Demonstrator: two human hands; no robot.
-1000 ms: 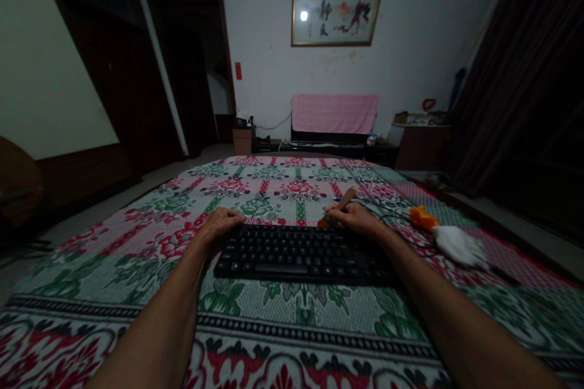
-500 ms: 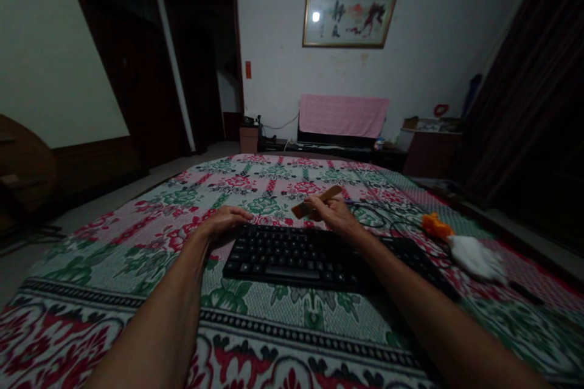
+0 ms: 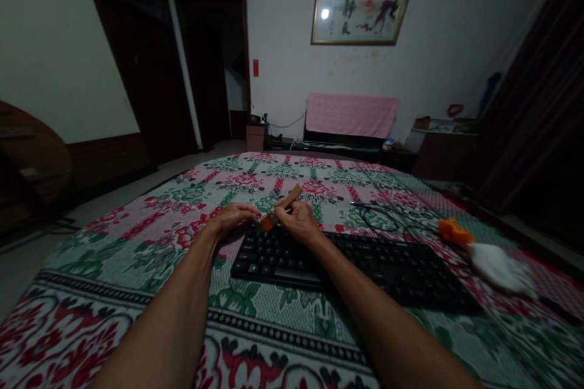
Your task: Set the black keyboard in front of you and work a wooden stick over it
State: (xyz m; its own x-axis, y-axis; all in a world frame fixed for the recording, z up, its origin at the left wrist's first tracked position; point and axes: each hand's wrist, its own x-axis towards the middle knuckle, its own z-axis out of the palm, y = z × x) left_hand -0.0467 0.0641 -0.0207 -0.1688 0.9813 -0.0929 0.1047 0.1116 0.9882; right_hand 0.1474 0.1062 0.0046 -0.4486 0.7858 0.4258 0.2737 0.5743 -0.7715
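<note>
Your right hand (image 3: 298, 220) has its fingers tight on a small brush (image 3: 280, 207), bristles down at the keyboard's (image 3: 347, 258) far left corner | your left hand (image 3: 232, 217), fingers curled together, steadies that corner on the bed (image 3: 137, 267) | a cable (image 3: 387, 219) and an orange and white duster (image 3: 483, 252) lie to the right, nothing blocks you

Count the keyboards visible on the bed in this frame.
1. A black keyboard lies on the patterned bedspread, its left end under both hands; none other shows.
</note>
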